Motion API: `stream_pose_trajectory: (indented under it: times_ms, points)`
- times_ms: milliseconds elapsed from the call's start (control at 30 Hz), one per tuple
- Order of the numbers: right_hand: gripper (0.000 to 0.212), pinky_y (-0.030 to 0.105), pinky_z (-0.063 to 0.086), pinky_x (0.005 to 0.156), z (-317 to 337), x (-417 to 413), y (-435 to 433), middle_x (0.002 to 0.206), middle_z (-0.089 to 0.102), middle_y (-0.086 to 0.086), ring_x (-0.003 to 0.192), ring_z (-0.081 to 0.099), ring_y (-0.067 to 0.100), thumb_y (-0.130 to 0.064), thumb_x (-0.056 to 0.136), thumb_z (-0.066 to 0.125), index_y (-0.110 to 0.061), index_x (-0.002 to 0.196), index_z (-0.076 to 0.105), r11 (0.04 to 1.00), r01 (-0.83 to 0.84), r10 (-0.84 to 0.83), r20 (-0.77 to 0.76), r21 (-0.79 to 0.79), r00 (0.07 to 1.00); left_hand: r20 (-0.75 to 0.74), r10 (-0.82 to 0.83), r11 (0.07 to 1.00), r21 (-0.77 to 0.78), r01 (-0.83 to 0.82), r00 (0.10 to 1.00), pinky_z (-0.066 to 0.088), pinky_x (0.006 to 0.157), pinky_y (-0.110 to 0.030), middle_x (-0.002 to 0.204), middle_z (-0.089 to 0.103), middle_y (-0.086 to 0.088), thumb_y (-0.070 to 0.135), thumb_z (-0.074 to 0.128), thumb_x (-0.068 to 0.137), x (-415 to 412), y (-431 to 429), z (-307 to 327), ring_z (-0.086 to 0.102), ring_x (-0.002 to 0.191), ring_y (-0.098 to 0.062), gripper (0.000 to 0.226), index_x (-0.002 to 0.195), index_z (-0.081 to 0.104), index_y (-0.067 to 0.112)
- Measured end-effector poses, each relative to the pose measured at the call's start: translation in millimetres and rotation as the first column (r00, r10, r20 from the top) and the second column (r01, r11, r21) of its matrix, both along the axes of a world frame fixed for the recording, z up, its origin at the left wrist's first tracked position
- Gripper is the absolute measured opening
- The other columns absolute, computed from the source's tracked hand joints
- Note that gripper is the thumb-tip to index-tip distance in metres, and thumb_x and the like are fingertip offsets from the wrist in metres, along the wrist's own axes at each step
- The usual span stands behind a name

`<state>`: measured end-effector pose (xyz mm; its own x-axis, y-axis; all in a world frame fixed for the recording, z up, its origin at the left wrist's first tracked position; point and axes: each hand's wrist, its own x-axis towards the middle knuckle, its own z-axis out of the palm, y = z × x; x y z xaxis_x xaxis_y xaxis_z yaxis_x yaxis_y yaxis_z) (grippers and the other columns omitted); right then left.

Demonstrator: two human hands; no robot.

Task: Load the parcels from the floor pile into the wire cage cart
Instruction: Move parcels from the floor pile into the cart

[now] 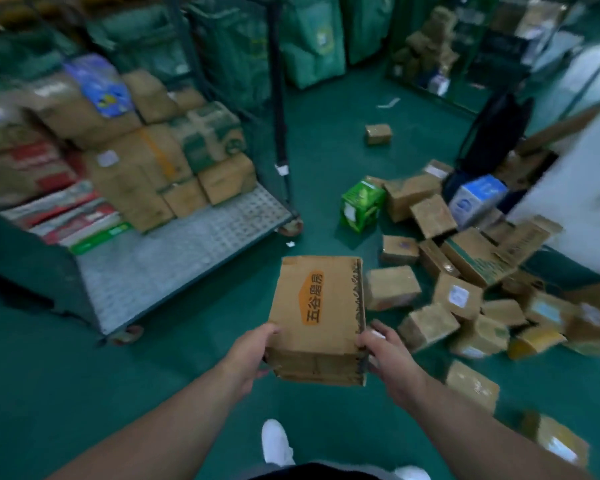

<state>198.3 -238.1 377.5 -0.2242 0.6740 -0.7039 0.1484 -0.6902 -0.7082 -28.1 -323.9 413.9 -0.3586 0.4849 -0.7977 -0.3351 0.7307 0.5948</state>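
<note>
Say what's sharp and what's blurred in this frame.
Head view: held carton, left hand and right hand fairly sharp; cart parcels at far left and floor pile at right smeared by blur; wide-angle lens bows the edges; lighting dim.

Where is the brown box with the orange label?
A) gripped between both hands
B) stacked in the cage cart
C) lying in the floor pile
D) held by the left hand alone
A: the left hand and right hand grip the near end of the box, above the floor.
</note>
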Motion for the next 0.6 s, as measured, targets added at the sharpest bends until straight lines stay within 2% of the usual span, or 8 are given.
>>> stream_pose_trajectory:
  times_ms: [100,167,233,333,467,533,600]
  points:
    - [0.08,0.047,0.052,0.096,6.5,-69.4,-15.2,0.128,0.063,0.002,0.115,0.061,0.021,-0.038,0.066,0.072,-0.022,0.141,0.05,0.997,-0.068,0.068,-0.012,0.034,0.998,-0.006,0.104,0.994,0.034,-0.104,0.995,0.052,0.1,-0.044,0.109,0.072,-0.005,0.044,0.067,0.095,-60.9,-29.4,13.4,0.064,0.105,-0.024,0.031,0.106,0.071,0.015]
    - [0.056,0.04,0.049,0.082,22.3,-114.3,-26.4,0.125,0.065,0.004,0.111,0.061,0.02,-0.033,0.079,0.066,-0.022,0.133,0.055,0.993,-0.107,0.109,-0.032,0.056,0.994,-0.026,0.166,0.985,0.058,-0.164,0.986,0.053,0.101,-0.046,0.105,0.072,-0.007,0.046,0.07,0.093,-97.0,-45.4,25.2,0.065,0.101,-0.024,0.036,0.104,0.071,0.011]
    - [0.04,0.037,0.046,0.078,36.8,-143.7,-29.7,0.123,0.066,0.005,0.108,0.061,0.02,-0.029,0.091,0.06,-0.02,0.13,0.058,0.986,-0.147,0.151,-0.042,0.084,0.988,-0.027,0.23,0.97,0.083,-0.228,0.973,0.055,0.1,-0.046,0.104,0.073,-0.007,0.046,0.072,0.091,-121.9,-52.7,32.3,0.066,0.098,-0.022,0.039,0.103,0.071,0.009]
    - [0.053,0.038,0.045,0.079,56.9,-176.0,-25.8,0.122,0.064,0.005,0.109,0.059,0.021,-0.04,0.081,0.058,-0.019,0.13,0.059,0.971,-0.192,0.196,-0.019,0.143,0.98,0.028,0.308,0.94,0.146,-0.308,0.951,0.056,0.098,-0.044,0.099,0.073,-0.005,0.046,0.072,0.091,-149.1,-57.2,40.6,0.066,0.095,-0.02,0.037,0.101,0.072,0.01]
    - [0.037,0.038,0.042,0.078,72.8,-206.6,-17.8,0.121,0.059,0.003,0.107,0.054,0.019,-0.034,0.096,0.05,-0.021,0.129,0.058,0.966,-0.189,0.198,-0.035,0.178,0.98,0.11,0.375,0.901,0.191,-0.39,0.92,0.055,0.094,-0.042,0.1,0.074,-0.005,0.045,0.074,0.09,-173.2,-58.7,43.5,0.066,0.097,-0.021,0.036,0.102,0.072,0.011]
    - [0.039,0.039,0.042,0.077,76.9,-224.0,-14.3,0.111,0.059,0.001,0.101,0.054,0.019,-0.034,0.095,0.052,-0.021,0.131,0.057,0.964,-0.203,0.216,-0.059,0.171,0.975,0.135,0.396,0.888,0.195,-0.416,0.908,0.054,0.092,-0.041,0.1,0.074,-0.006,0.045,0.074,0.089,-185.2,-60.3,43.4,0.066,0.098,-0.022,0.036,0.103,0.072,0.011]
    - [0.038,0.04,0.048,0.077,83.2,-241.9,-12.3,0.111,0.061,0.0,0.099,0.057,0.02,-0.032,0.099,0.053,-0.027,0.137,0.054,0.969,-0.201,0.213,-0.073,0.143,0.974,0.152,0.409,0.88,0.194,-0.433,0.9,0.054,0.094,-0.042,0.097,0.075,-0.005,0.046,0.074,0.089,-195.2,-60.0,44.6,0.067,0.098,-0.023,0.037,0.103,0.072,0.011]
